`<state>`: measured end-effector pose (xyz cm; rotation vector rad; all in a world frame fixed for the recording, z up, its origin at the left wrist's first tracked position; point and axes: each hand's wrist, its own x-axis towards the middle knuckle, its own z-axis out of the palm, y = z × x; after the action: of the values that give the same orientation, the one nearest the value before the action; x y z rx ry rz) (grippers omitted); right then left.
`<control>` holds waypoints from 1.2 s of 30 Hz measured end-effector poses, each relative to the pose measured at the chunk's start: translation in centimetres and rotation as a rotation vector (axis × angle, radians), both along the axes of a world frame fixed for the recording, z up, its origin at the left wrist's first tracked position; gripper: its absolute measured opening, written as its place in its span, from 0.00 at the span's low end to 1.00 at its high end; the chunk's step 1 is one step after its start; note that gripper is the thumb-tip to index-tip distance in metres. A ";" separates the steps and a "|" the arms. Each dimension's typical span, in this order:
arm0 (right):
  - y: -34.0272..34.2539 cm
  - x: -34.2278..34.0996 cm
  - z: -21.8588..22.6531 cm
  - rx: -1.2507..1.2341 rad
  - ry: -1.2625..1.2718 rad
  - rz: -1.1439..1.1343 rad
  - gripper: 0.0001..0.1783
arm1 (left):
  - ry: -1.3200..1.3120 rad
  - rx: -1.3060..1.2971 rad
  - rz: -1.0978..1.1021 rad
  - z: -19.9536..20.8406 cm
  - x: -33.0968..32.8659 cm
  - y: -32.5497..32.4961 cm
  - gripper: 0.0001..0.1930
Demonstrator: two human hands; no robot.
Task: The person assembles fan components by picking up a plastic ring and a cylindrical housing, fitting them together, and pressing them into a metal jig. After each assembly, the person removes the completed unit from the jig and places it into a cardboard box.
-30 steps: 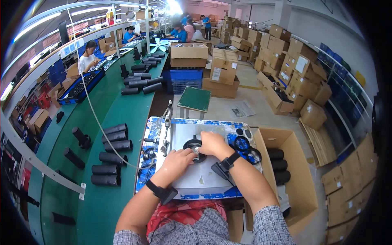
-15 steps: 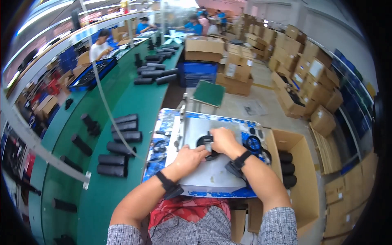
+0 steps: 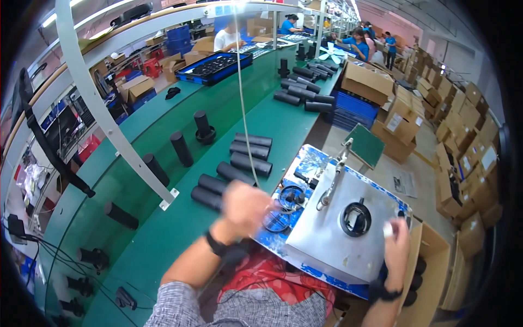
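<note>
While blurred, left hand (image 3: 246,206) curled — over black rings (image 3: 283,210)

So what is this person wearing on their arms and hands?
Both hands are bare, no gloves. The left hand has a black band at the wrist, and so does the right hand. The forearms are uncovered; grey checked sleeves end near the elbows.

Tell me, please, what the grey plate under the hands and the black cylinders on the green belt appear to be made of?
The grey plate looks like bare metal, probably aluminium: pale, dull sheen, thin flat edges. The black cylinders seem matt plastic or fabric-covered; no glare shows, so the covering stays uncertain.
</note>
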<state>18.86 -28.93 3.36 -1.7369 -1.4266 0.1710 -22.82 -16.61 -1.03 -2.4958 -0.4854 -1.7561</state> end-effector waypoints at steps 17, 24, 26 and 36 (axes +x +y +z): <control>-6.7 -3.2 -6.0 -0.159 0.374 0.169 0.08 | -0.010 -0.366 0.949 0.9 -17.6 12.4 0.26; -3.2 -13.0 3.5 0.032 0.018 0.313 0.24 | 0.131 -0.173 0.283 11.2 5.6 -11.1 0.27; -2.2 -12.8 3.0 0.454 -0.114 0.494 0.33 | 0.199 -0.189 -0.017 11.0 9.2 -13.0 0.27; 4.3 -2.1 -1.1 0.198 0.544 0.283 0.29 | 0.117 -1.052 -0.084 -0.6 13.2 -10.0 0.21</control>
<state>16.80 -24.61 2.31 -1.1975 -1.2217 0.5870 -9.65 -26.58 -1.64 -3.2221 -1.6669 -1.5832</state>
